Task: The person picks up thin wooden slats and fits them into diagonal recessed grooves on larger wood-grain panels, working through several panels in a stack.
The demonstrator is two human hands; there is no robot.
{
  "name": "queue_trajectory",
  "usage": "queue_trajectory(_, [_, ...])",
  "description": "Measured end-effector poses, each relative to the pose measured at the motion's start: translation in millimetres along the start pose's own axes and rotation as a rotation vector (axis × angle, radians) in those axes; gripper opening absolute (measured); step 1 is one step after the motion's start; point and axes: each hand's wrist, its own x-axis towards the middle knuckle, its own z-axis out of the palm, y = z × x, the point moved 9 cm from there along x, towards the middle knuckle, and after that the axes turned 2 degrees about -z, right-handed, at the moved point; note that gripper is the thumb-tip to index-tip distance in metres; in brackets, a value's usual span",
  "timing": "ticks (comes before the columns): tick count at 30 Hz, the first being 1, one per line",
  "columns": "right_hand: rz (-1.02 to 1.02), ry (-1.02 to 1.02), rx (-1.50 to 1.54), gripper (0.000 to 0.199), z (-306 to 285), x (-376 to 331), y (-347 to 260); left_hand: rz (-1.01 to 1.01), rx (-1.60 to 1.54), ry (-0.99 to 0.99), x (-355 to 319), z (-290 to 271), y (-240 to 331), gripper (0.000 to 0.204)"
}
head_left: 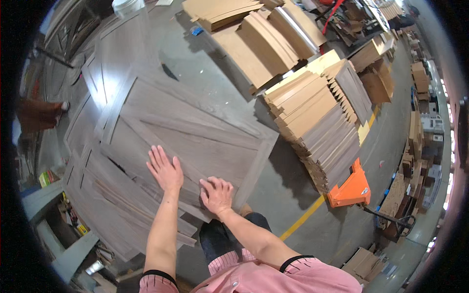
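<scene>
A large grey-brown wood-grain door panel (205,129) with a raised frame and diagonal strip lies before me, on top of other similar panels (141,217). My left hand (165,168) rests flat on its surface, fingers stretched out and slightly apart. Closer to the panel's near right corner, my right hand (217,195) lies on it with fingers apart and a little bent, the thumb toward the near edge. Neither hand holds anything. A dark gap shows along the panel's left side, between it and the pieces beneath.
To the right stands a long stack of tan and grey boards (317,117), with an orange pallet jack (349,185) at its near end. Cardboard-coloured stacks (264,44) lie farther back. A yellow line (303,217) crosses the floor. At far left stands another person's leg (41,115).
</scene>
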Motion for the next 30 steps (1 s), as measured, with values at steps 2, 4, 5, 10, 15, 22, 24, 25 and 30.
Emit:
queue_trajectory(2, [0.023,-0.044,0.061,0.039,-0.4,2.0,2.7,-0.019,0.010,-0.025,-3.1,-2.5,10.8,0.073])
queue_trajectory(4, [0.012,-0.099,0.119,0.038,2.6,-3.5,-0.7,-0.082,0.068,-0.079,-5.0,-3.5,-3.8,0.073])
queue_trajectory(5, [-0.004,-0.153,0.143,0.037,7.1,-6.6,0.9,-0.070,0.051,-0.054,-4.9,-4.6,-3.1,0.073])
queue_trajectory(10, [-0.060,-0.029,0.124,0.047,-34.1,40.1,31.4,-0.091,0.058,-0.090,-9.0,-1.6,-4.6,0.074])
queue_trajectory(15, [-0.109,0.105,-0.054,0.048,-62.1,138.4,77.4,-0.091,0.002,-0.105,-2.9,-3.7,5.9,0.076])
queue_trajectory(22, [-0.205,0.024,-0.150,0.049,-41.8,161.9,61.3,-0.192,-0.033,-0.178,-6.9,-4.7,-25.5,0.078])
queue_trajectory(24, [-0.180,0.009,-0.152,0.047,-49.5,163.3,64.5,-0.188,0.011,-0.265,-6.7,7.2,-19.2,0.079])
queue_trajectory(25, [-0.175,0.032,-0.161,0.047,-49.6,162.7,70.4,-0.182,-0.002,-0.269,-6.0,11.2,-15.5,0.078])
queue_trajectory(30, [-0.114,-0.042,-0.204,0.055,-43.6,152.6,78.2,-0.223,-0.062,-0.247,-10.4,10.8,-18.0,0.076])
